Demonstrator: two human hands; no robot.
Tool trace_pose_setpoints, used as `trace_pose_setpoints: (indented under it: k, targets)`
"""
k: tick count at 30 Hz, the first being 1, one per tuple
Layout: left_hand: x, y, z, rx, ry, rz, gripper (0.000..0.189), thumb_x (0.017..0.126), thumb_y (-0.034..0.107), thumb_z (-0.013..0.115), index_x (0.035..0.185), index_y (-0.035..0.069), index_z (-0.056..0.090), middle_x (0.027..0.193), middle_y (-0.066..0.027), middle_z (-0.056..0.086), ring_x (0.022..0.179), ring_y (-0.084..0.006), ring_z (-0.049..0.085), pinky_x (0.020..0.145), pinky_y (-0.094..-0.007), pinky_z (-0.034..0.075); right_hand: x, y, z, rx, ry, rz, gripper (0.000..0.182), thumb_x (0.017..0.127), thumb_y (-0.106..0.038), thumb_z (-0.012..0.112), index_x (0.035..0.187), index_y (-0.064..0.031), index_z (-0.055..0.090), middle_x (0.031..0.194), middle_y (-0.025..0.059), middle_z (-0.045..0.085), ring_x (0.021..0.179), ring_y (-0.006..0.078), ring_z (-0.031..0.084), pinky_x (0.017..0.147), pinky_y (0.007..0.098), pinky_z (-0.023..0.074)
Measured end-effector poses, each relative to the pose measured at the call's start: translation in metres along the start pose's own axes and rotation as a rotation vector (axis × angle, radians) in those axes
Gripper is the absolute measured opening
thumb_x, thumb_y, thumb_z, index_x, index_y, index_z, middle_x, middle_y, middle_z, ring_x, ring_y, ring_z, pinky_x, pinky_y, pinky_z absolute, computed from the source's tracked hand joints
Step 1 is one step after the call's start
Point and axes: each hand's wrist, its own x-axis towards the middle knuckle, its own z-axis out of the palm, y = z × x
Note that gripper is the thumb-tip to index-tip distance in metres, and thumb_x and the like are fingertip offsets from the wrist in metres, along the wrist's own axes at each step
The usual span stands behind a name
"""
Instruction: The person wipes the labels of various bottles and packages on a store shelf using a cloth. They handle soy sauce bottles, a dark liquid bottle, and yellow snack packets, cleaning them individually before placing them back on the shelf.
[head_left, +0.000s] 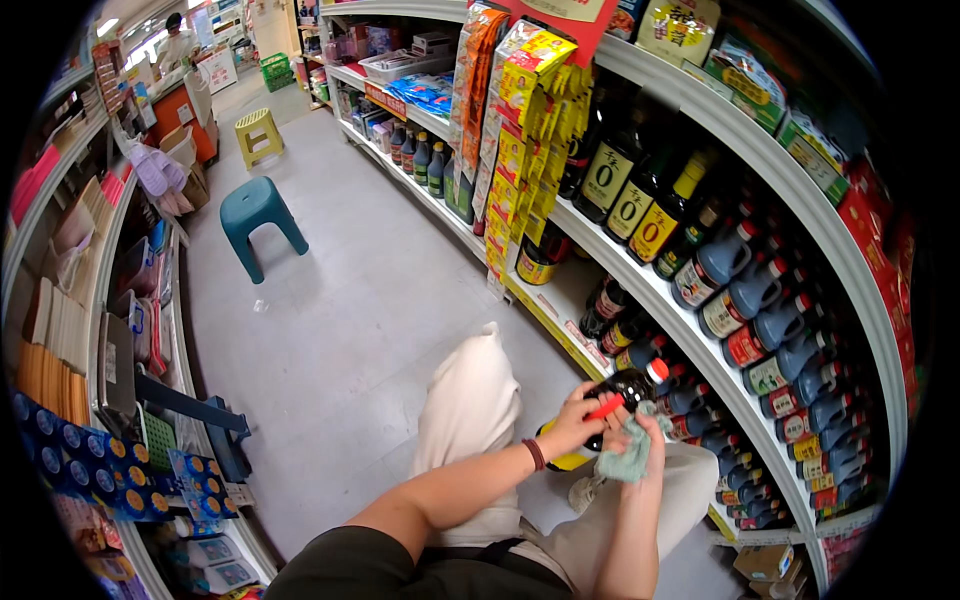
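Note:
Between my knees is a large dark sauce bottle (632, 385) with a red cap and a red handle, tilted toward the shelf. My left hand (571, 426) grips it near the handle. A pale green cloth (628, 454) is bunched in my right hand (657, 442), held up close to the bottle's side. The lower part of the bottle is mostly hidden behind my left hand and forearm. Just beyond my hands, a low shelf (559, 304) carries rows of dark bottles (622, 334) with bright labels.
Bigger sauce bottles (724, 311) fill the middle shelf. Yellow sachet strips (514, 150) hang at the shelf's end. A blue-green plastic stool (259, 206) and a yellow stool (259, 137) stand in the aisle. Stocked shelves line the left; a person (174, 45) is far back.

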Motion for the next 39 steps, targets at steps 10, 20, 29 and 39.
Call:
trace_pose_setpoints:
  k: [10,20,29,39]
  targets:
    - [-0.016,0.059,-0.023,-0.792,-0.038,-0.447,0.028,0.094,0.012,0.057,0.12,0.001,0.058,0.114,-0.0074,0.065,0.103,-0.0165,0.063,0.093,-0.0316,0.049,-0.049,0.008,0.004,-0.75,0.529,-0.684,0.047,0.087,-0.017,0.063,0.129,-0.0015,0.048,0.111,0.0107,0.06,0.08,0.0144,0.058,0.065,0.0284,0.0492]
    - [-0.059,0.106,-0.031,-0.832,-0.026,-0.245,0.038,0.095,0.027,0.059,0.121,0.001,0.054,0.116,-0.0041,0.061,0.108,-0.0144,0.056,0.097,-0.0315,0.041,-0.041,0.042,0.051,-1.759,0.22,-1.444,0.039,0.092,-0.025,0.051,0.121,0.0001,0.058,0.117,0.0209,0.059,0.11,0.0308,0.055,0.104,0.0454,0.0341]
    - [-0.068,0.172,-0.042,-0.826,-0.137,-0.039,0.061,0.084,0.039,0.071,0.124,-0.004,0.054,0.127,-0.0108,0.059,0.12,-0.0221,0.053,0.108,-0.0378,0.036,-0.031,0.019,-0.041,-0.803,0.548,-0.712,0.047,0.092,-0.036,0.061,0.12,0.0024,0.058,0.111,0.0112,0.064,0.101,0.0185,0.06,0.092,0.0312,0.0451]
    - [-0.03,0.206,-0.034,-1.035,-0.025,0.034,0.062,0.094,0.05,0.05,0.14,0.008,0.042,0.138,-0.0117,0.05,0.128,-0.0293,0.046,0.109,-0.048,0.036,-0.019,0.029,-0.038,0.115,-0.162,-0.384,0.044,0.097,-0.037,0.041,0.127,-0.0088,0.057,0.122,0.0124,0.063,0.11,0.0294,0.062,0.096,0.0494,0.0485]
